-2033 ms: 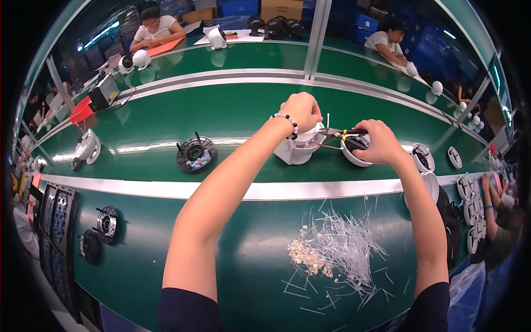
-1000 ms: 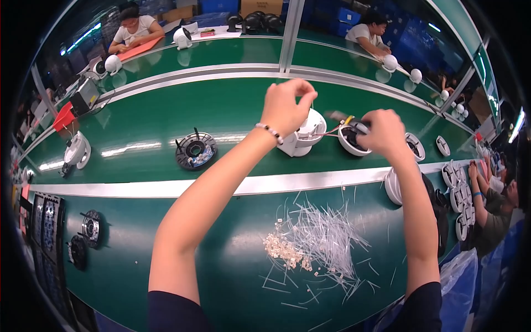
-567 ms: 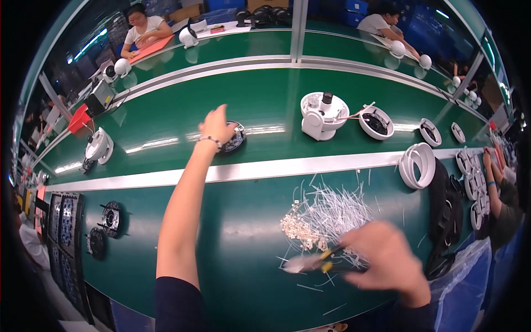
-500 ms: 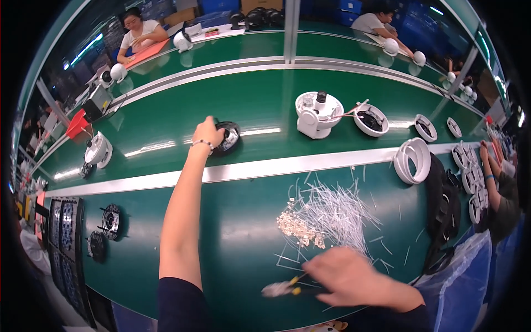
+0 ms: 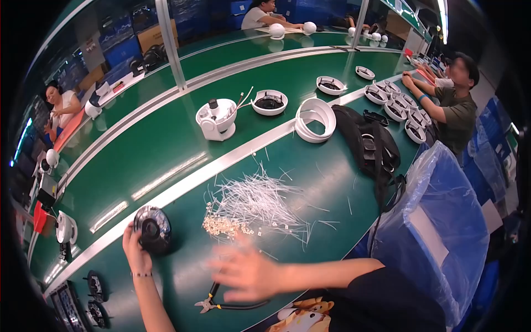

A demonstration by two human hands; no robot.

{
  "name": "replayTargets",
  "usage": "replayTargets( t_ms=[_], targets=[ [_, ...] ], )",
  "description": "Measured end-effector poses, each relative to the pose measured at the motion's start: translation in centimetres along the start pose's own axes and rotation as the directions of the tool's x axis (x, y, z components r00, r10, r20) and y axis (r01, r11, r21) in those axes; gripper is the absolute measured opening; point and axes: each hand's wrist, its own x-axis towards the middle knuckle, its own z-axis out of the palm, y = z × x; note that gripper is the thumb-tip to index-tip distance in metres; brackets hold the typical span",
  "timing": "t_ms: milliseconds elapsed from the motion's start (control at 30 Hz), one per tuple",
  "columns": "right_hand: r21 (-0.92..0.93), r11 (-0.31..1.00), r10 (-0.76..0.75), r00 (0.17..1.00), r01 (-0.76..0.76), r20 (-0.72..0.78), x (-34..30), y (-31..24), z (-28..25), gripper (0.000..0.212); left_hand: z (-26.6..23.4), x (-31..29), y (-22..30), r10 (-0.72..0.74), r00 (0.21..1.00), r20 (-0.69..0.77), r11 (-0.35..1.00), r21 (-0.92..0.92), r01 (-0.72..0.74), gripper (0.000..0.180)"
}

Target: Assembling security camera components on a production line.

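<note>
My left hand grips a round black housing with a dark glossy face, raised above the near bench. Smeared by motion, my right hand is empty, its fingers spread over the bench. Just below it, diagonal cutters with dark, yellow-marked handles lie on the green surface with their handles apart, partly covered by the hand. Beyond the right hand spreads a loose heap of thin white cut strips. Small cream-coloured pieces are gathered at its near left side.
On the far green strip stand a white camera body with wires and a white ring-shaped cover. Stacked white rings and a black bag are at right. A plastic-lined blue bin adjoins the bench. A co-worker sits beyond.
My left hand has brought the black housing from the far strip to the near bench. My right hand has let go of the cutters and opened. The view has swung right.
</note>
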Motion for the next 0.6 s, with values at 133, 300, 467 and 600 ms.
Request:
replayTargets(
  t_ms=[133, 300, 467, 600],
  targets=[
    [-0.449, 0.832, 0.109, 0.889, -0.327, -0.445, 2.2, 11.2, -10.1, 0.027, -0.5, -5.7, 0.5, -0.096, 0.995, 0.016, 0.979, -0.181, 0.098, 0.041],
    [-0.586, 0.425, 0.468, 0.721, -0.69, -0.511, -2.3, 25.0, -15.9, 0.045, 0.5, -7.6, 1.4, -0.203, 0.977, 0.062, 0.886, -0.414, 0.21, 0.034],
    [-0.495, 0.559, 0.451, 0.745, -0.665, -0.491, -3.2, 24.9, -18.1, 0.02, 1.0, -6.6, 0.1, -0.225, 0.965, 0.133, 0.758, -0.599, 0.259, 0.028],
    [-0.525, 0.649, 0.372, 0.832, -0.55, -0.412, -3.1, 25.2, -18.7, 0.02, 0.6, -7.3, 0.6, -0.259, 0.961, 0.101, 0.73, -0.63, 0.263, 0.029]
  ],
)
